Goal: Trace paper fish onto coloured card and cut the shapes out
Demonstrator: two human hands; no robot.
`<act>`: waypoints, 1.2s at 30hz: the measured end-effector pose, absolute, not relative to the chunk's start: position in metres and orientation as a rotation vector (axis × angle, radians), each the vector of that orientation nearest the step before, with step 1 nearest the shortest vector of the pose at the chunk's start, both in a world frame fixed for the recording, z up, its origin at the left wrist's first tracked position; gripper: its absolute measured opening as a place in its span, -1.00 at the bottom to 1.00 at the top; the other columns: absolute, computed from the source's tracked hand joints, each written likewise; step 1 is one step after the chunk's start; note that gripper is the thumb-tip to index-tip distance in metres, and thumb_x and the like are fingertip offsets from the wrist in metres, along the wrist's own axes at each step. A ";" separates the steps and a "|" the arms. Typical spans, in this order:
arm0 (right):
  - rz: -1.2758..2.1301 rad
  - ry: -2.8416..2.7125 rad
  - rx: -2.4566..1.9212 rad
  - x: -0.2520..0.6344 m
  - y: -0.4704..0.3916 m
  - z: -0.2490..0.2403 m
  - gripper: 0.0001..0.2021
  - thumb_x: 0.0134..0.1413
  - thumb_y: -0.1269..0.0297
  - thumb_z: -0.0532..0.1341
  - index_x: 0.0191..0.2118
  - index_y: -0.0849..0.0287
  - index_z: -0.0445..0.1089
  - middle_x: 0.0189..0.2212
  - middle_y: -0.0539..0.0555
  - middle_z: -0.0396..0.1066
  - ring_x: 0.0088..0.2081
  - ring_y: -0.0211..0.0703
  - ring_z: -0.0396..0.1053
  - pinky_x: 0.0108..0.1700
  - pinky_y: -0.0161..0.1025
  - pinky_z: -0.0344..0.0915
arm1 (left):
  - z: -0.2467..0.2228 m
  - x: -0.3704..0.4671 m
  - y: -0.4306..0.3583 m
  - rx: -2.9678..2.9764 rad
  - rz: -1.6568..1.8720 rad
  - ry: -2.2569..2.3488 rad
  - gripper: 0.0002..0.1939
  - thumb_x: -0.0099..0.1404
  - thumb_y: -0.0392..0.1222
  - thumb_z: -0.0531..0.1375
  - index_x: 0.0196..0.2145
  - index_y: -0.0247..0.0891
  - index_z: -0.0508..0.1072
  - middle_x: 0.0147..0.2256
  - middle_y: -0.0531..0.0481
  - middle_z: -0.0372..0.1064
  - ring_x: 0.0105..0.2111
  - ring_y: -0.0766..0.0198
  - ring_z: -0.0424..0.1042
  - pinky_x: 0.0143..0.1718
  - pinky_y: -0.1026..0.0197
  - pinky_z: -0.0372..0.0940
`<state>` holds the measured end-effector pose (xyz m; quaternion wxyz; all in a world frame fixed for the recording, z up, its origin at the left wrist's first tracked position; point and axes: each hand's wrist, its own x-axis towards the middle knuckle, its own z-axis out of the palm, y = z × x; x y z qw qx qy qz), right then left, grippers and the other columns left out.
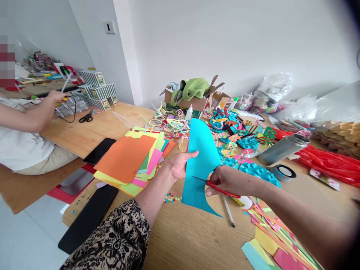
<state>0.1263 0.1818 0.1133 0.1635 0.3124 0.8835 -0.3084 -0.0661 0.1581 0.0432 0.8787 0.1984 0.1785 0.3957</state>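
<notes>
A sheet of blue paper stands tilted above the table, its top curling back and a curved edge cut at its lower right. My left hand grips its left edge, thumb across the front and fingers behind. Faint pencil lines show on its lower part. In my right hand are red-handled scissors, their dark blades lying across the front of the paper. Below that hand a pen rests on the wood, and small coloured paper dots are scattered left of the sheet.
Stacked coloured paper lies left, beside a black phone and a long black case. Paper fish, a metal flask, a tape roll and paper strips spread right. A co-worker's arm reaches in at far left.
</notes>
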 end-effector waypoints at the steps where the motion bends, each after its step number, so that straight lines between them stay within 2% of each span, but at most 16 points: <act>1: -0.884 2.517 0.893 0.127 0.182 0.113 -0.39 -0.16 -0.36 0.17 -0.68 0.17 0.18 -0.68 -0.11 -0.03 -0.56 -0.33 -0.10 -0.54 -0.32 -0.11 | 0.044 -0.066 0.158 0.410 0.820 0.375 -0.60 0.43 -0.12 -0.01 0.00 -0.47 0.42 -0.22 -0.25 0.54 -0.21 0.09 0.54 -0.03 0.05 0.28; 6: -0.917 2.489 0.907 0.127 0.182 0.112 -0.40 -0.17 -0.35 0.19 -0.67 0.17 0.19 -0.68 -0.11 -0.03 -0.57 -0.33 -0.10 -0.54 -0.32 -0.10 | 0.045 -0.066 0.158 0.415 0.803 0.380 -0.60 0.44 -0.12 -0.04 -0.03 -0.49 0.43 -0.23 -0.27 0.54 -0.19 0.06 0.54 -0.03 0.04 0.28; 11: -0.863 2.501 0.926 0.127 0.181 0.113 -0.40 -0.14 -0.35 0.17 -0.67 0.16 0.19 -0.68 -0.10 0.01 -0.57 -0.32 -0.07 -0.54 -0.31 -0.09 | 0.045 -0.065 0.157 0.421 0.813 0.389 -0.60 0.43 -0.13 -0.01 0.03 -0.47 0.41 -0.22 -0.26 0.54 -0.20 0.07 0.54 0.00 0.03 0.26; 14: -0.779 2.555 0.916 0.140 0.179 0.116 -0.42 -0.07 -0.32 0.16 -0.63 0.17 0.25 -0.67 -0.06 0.11 -0.58 -0.30 -0.03 -0.53 -0.30 -0.09 | 0.052 -0.066 0.155 0.417 0.847 0.373 -0.58 0.42 -0.13 -0.01 0.08 -0.45 0.37 -0.19 -0.28 0.53 -0.16 0.05 0.53 0.02 0.00 0.25; 17: -0.710 2.651 1.173 0.170 0.168 0.114 -0.45 -0.03 -0.31 0.13 -0.54 0.16 0.35 -0.64 0.00 0.26 -0.56 -0.24 0.07 -0.51 -0.29 -0.03 | 0.065 -0.072 0.151 0.393 0.909 0.351 -0.55 0.43 -0.11 -0.05 0.14 -0.39 0.33 -0.16 -0.29 0.52 -0.10 -0.01 0.50 0.04 -0.11 0.23; 19: -0.824 2.749 1.483 0.191 0.152 0.103 -0.43 -0.02 -0.33 0.10 -0.46 0.16 0.40 -0.58 0.06 0.33 -0.52 -0.16 0.17 -0.47 -0.27 0.09 | 0.073 -0.079 0.148 0.368 0.968 0.338 -0.53 0.43 -0.07 -0.07 0.16 -0.38 0.31 -0.13 -0.30 0.51 -0.07 -0.04 0.48 0.05 -0.16 0.21; 21: -1.109 2.776 1.641 0.205 0.130 0.082 -0.38 0.00 -0.36 0.03 -0.32 0.17 0.44 -0.55 0.09 0.35 -0.49 -0.11 0.23 -0.45 -0.24 0.16 | 0.080 -0.086 0.146 0.351 1.048 0.304 -0.49 0.43 -0.02 -0.08 0.17 -0.40 0.30 -0.10 -0.33 0.49 -0.06 -0.06 0.47 0.06 -0.18 0.20; 23: -1.412 2.685 1.583 0.204 0.105 0.057 -0.35 0.01 -0.37 0.00 -0.28 0.18 0.45 -0.57 0.08 0.31 -0.52 -0.11 0.23 -0.46 -0.22 0.18 | 0.086 -0.092 0.144 0.345 1.139 0.259 -0.45 0.43 0.03 -0.09 0.18 -0.40 0.28 -0.06 -0.34 0.46 -0.03 -0.08 0.45 0.08 -0.20 0.18; 26: -1.584 2.573 1.547 0.180 0.075 0.026 -0.35 0.00 -0.38 0.02 -0.32 0.18 0.46 -0.57 0.06 0.29 -0.50 -0.12 0.24 -0.44 -0.22 0.17 | 0.091 -0.099 0.140 0.343 1.260 0.216 -0.43 0.43 0.06 -0.11 0.20 -0.37 0.26 -0.01 -0.33 0.43 0.02 -0.09 0.42 0.10 -0.22 0.14; 31: -1.577 2.651 1.359 0.137 0.077 0.032 -0.35 0.03 -0.34 0.05 -0.26 0.24 0.46 -0.54 0.03 0.26 -0.47 -0.17 0.18 -0.43 -0.27 0.12 | 0.099 -0.106 0.134 0.362 1.332 0.199 -0.45 0.43 0.05 -0.09 0.23 -0.31 0.22 0.06 -0.30 0.38 0.08 -0.10 0.36 0.13 -0.24 0.10; 36: -1.440 2.719 1.254 0.125 0.098 0.053 -0.36 0.06 -0.31 0.04 -0.24 0.25 0.46 -0.53 0.02 0.29 -0.47 -0.21 0.17 -0.44 -0.30 0.09 | 0.102 -0.110 0.132 0.390 1.303 0.136 -0.41 0.43 0.08 -0.14 0.23 -0.34 0.23 0.07 -0.33 0.36 0.10 -0.14 0.33 0.13 -0.26 0.08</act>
